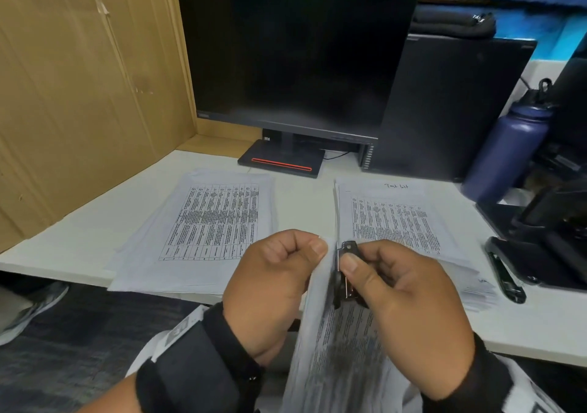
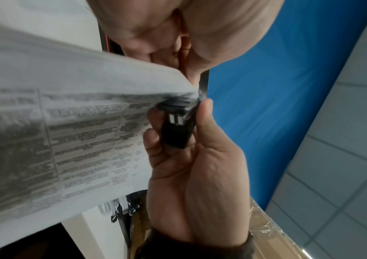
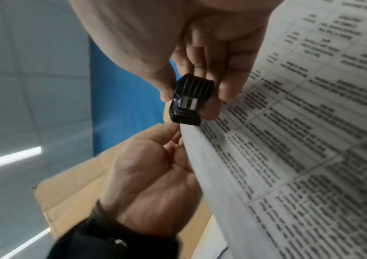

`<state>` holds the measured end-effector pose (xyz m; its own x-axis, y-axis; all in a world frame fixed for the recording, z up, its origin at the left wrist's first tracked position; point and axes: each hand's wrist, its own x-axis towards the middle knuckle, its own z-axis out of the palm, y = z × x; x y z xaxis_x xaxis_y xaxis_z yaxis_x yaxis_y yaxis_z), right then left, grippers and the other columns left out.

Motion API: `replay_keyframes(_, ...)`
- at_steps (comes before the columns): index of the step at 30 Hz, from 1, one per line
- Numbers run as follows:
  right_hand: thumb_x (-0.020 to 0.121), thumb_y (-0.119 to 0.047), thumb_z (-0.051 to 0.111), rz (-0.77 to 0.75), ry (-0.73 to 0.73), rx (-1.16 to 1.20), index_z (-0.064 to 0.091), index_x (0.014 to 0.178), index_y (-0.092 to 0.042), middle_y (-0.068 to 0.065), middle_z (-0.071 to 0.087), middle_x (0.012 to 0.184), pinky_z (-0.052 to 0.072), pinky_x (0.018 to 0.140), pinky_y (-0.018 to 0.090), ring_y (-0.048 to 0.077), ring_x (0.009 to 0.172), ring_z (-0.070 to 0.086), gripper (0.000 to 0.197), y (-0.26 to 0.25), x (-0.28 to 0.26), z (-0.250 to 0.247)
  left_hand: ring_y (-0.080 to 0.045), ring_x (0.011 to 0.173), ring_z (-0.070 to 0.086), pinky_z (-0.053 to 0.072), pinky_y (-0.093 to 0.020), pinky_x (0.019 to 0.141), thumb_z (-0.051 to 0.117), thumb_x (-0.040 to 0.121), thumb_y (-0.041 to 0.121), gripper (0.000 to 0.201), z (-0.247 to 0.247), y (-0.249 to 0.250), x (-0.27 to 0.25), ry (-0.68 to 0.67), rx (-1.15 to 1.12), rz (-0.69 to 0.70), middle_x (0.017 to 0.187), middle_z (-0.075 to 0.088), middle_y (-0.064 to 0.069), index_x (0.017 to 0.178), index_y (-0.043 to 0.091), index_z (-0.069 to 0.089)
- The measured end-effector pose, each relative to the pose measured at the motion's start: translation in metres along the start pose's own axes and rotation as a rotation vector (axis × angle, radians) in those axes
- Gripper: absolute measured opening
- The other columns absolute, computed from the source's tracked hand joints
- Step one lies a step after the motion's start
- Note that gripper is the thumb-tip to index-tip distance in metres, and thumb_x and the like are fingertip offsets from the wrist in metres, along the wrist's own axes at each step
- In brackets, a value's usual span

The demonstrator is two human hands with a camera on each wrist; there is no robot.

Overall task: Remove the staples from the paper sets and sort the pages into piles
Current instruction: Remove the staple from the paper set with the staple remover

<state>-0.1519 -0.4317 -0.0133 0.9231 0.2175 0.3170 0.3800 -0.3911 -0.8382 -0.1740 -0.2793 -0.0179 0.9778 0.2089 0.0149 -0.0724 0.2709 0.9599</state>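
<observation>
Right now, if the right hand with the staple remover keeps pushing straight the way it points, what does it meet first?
The right hand points its black staple remover left at the held white printed paper set; that corner comes first, the left hand right behind, probably.

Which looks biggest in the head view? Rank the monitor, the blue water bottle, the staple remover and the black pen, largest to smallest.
1. monitor
2. blue water bottle
3. black pen
4. staple remover, in the right hand

The last two are unsure: the remover is nearer the camera and partly hidden by fingers and paper.
</observation>
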Motion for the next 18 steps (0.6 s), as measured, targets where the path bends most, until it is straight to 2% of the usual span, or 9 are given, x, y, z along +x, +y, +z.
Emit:
replay_keyframes(3, 0.081, -0.043, 0.072, -0.004, 0.000, 0.005, 0.068, 0.086, -0.034, -0.011, 0.072, 0.077, 0.057, 0.071, 0.038, 0.009, 0.071, 0.068, 0.011, 0.001, 0.002, -0.003, -0.017, 0.058, 0.059, 0.052, -0.025, 0.057, 0.066, 0.092, 0.015, 0.023, -0.001, -0.001, 0.001, -0.029, -0.035, -0.029, 0.066, 0.067, -0.010, 0.072, 0.015, 0.076)
replay_keyframes(5, 0.079, -0.043, 0.074, -0.026, 0.017, -0.059, 0.067, 0.083, -0.033, -0.013, 0.070, 0.077, 0.056, 0.068, 0.031, 0.005, 0.071, 0.067, 0.014, 0.003, 0.001, -0.004, -0.025, 0.069, 0.065, 0.057, -0.034, 0.069, 0.069, 0.085, 0.020, 0.015, 0.000, 0.000, 0.000, -0.062, -0.077, -0.067, 0.077, 0.071, -0.018, 0.082, 0.008, 0.077)
replay_keyframes(9, 0.079, -0.049, 0.073, -0.107, 0.025, -0.267, 0.063, 0.084, -0.034, -0.015, 0.068, 0.077, 0.052, 0.065, 0.022, 0.001, 0.075, 0.064, 0.019, 0.005, 0.002, -0.003, -0.025, 0.063, 0.065, 0.059, -0.033, 0.064, 0.073, 0.078, 0.018, 0.014, -0.001, -0.001, 0.002, -0.081, -0.107, -0.095, 0.074, 0.069, -0.020, 0.082, 0.005, 0.075)
replay_keyframes(10, 0.079, -0.046, 0.075, -0.061, 0.004, -0.196, 0.066, 0.084, -0.033, -0.014, 0.070, 0.078, 0.053, 0.066, 0.021, 0.003, 0.074, 0.066, 0.017, 0.005, 0.004, -0.003, -0.025, 0.062, 0.064, 0.058, -0.033, 0.064, 0.073, 0.078, 0.018, 0.012, -0.003, -0.001, 0.004, -0.078, -0.103, -0.101, 0.073, 0.069, -0.020, 0.080, 0.006, 0.075)
replay_keyframes(12, 0.079, -0.032, 0.080, 0.127, -0.090, 0.133, 0.072, 0.081, -0.025, -0.004, 0.073, 0.075, 0.057, 0.064, 0.028, 0.012, 0.068, 0.069, 0.011, 0.004, 0.011, -0.005, -0.027, 0.063, 0.065, 0.059, -0.038, 0.066, 0.073, 0.078, 0.017, 0.014, -0.007, -0.003, 0.008, -0.058, -0.107, -0.124, 0.075, 0.069, -0.024, 0.081, 0.004, 0.074)
replay_keyframes(13, 0.077, -0.028, 0.080, 0.232, -0.156, 0.313, 0.074, 0.078, -0.020, 0.003, 0.073, 0.072, 0.057, 0.058, 0.032, 0.019, 0.064, 0.069, 0.010, 0.005, 0.015, -0.006, -0.032, 0.069, 0.066, 0.060, -0.047, 0.071, 0.073, 0.078, 0.017, 0.017, -0.008, -0.004, 0.009, -0.051, -0.103, -0.143, 0.080, 0.070, -0.030, 0.084, 0.001, 0.074)
replay_keyframes(15, 0.072, -0.031, 0.082, 0.381, -0.274, 0.542, 0.074, 0.079, -0.010, 0.017, 0.070, 0.072, 0.051, 0.049, 0.030, 0.022, 0.058, 0.065, 0.023, 0.011, 0.023, -0.012, -0.041, 0.080, 0.064, 0.055, -0.063, 0.085, 0.073, 0.081, 0.016, 0.019, -0.008, -0.005, 0.010, -0.032, -0.089, -0.183, 0.092, 0.068, -0.042, 0.088, -0.001, 0.074)
replay_keyframes(16, 0.071, -0.034, 0.086, 0.402, -0.322, 0.565, 0.074, 0.082, -0.007, 0.023, 0.069, 0.075, 0.050, 0.048, 0.028, 0.023, 0.059, 0.065, 0.032, 0.016, 0.027, -0.015, -0.041, 0.080, 0.063, 0.055, -0.062, 0.085, 0.072, 0.084, 0.014, 0.014, -0.008, -0.006, 0.011, -0.021, -0.082, -0.195, 0.092, 0.068, -0.042, 0.087, 0.000, 0.075)
replay_keyframes(18, 0.059, -0.043, 0.089, 0.379, -0.343, 0.540, 0.075, 0.086, -0.005, 0.031, 0.068, 0.085, 0.051, 0.046, 0.026, 0.025, 0.063, 0.064, 0.048, 0.025, 0.035, -0.024, -0.031, 0.068, 0.065, 0.057, -0.044, 0.072, 0.069, 0.090, 0.010, 0.013, -0.010, -0.010, 0.014, 0.000, -0.056, -0.205, 0.080, 0.070, -0.030, 0.082, 0.004, 0.077)
